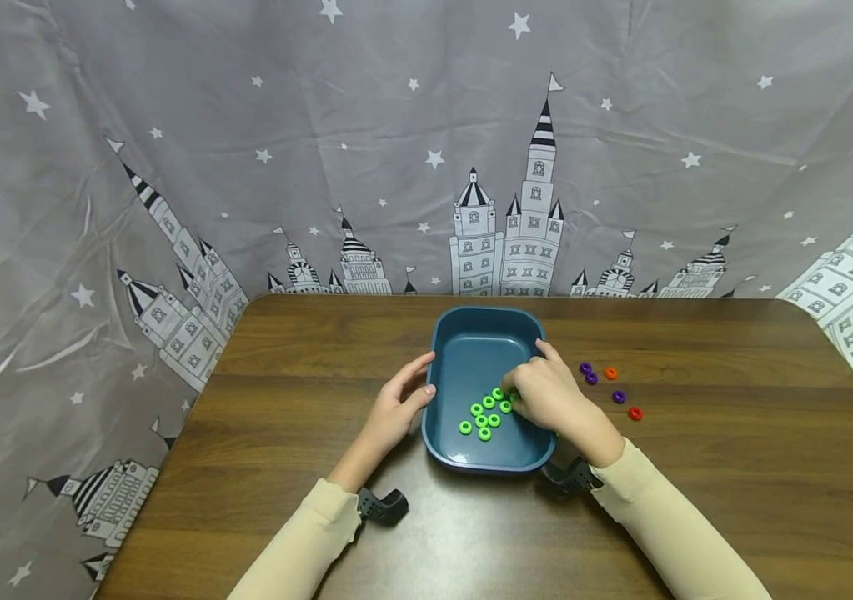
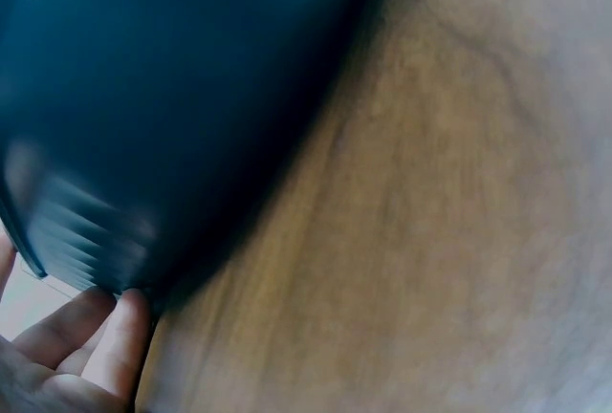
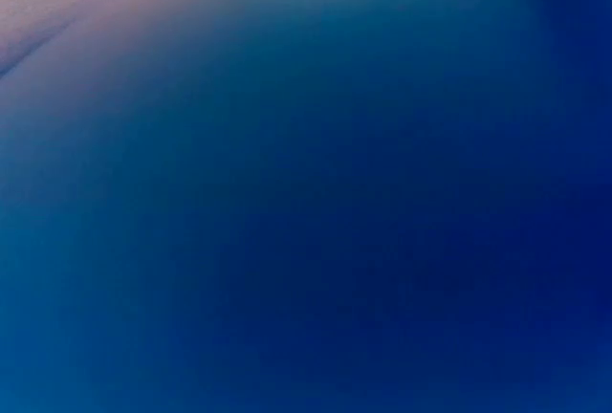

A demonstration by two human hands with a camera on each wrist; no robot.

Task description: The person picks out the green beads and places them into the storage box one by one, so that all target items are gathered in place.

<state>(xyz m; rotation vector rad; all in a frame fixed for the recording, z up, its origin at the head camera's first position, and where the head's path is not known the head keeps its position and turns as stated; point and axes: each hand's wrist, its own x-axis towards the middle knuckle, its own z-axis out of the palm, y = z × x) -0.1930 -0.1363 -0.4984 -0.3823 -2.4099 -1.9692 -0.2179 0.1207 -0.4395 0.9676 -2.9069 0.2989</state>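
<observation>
A deep blue tray (image 1: 486, 459) stands on the table with several small green rings (image 1: 482, 421) lying on its floor. My left hand (image 1: 394, 406) touches the outside of its left wall with fingertips and thumb; the left wrist view shows these fingers (image 2: 120, 346) against the wall. Over the tray's right side, my right hand (image 1: 546, 392) reaches in with bent fingers down among the rings. One green ring (image 1: 514, 397) shows partly beside those fingertips. Whether they pinch it is hidden. The right wrist view is mostly blurred blue.
On the wooden table (image 1: 306, 350), right of the tray, lie purple rings (image 1: 619, 397), an orange ring (image 1: 610, 373) and a red ring (image 1: 635, 413). A grey curtain (image 1: 366, 117) printed with castles and stars hangs behind the table.
</observation>
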